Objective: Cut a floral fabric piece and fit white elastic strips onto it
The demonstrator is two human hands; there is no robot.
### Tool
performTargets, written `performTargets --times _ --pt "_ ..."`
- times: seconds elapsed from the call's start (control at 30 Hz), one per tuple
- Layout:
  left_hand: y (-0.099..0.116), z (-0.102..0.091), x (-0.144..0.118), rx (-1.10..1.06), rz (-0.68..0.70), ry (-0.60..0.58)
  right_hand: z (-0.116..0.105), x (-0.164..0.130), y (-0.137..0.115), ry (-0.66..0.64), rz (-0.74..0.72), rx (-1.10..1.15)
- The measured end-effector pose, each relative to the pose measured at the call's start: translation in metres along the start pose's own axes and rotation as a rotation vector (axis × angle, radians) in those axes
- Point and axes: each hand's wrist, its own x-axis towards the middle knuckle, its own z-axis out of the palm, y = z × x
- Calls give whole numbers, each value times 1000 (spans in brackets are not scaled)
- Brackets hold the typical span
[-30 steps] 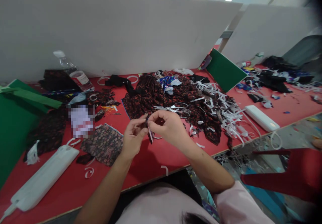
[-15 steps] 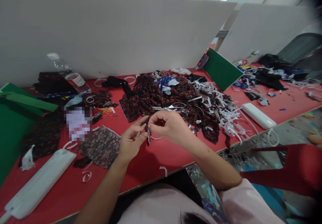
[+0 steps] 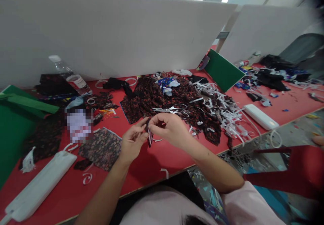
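Observation:
A small dark strip of patterned fabric (image 3: 150,138) hangs between my two hands above the red table (image 3: 152,164). My left hand (image 3: 133,140) pinches it from the left, thumb against fingers. From the right, my right hand (image 3: 168,129) grips its upper part with closed fingertips. Just beyond my hands lies a pair of scissors (image 3: 172,109) on a heap of dark floral fabric (image 3: 157,96). A flat floral fabric piece (image 3: 102,149) is on the table beside my left wrist.
White strips and scraps (image 3: 233,120) are piled to the right. A white power strip (image 3: 40,188) lies front left, and another white bar (image 3: 261,117) at right. A plastic bottle (image 3: 76,81) leans back left. Green boards (image 3: 224,70) and a white partition (image 3: 113,32) border the table.
Both hands keep their pinch on the fabric strip, with only a tiny shift of the fingers. The whole view has moved very slightly.

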Motion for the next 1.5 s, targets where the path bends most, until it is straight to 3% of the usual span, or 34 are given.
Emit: performTargets --times 0.8,1.17,1.5 --pt "9 6 -1 16 -11 -3 -8 2 -4 -51 -9 -59" --pt "-2 3 -3 -25 -27 -14 -4 1 2 -21 -16 -39" --pt "-5 6 -1 -77 -104 91 3 -3 -3 96 -56 -128"
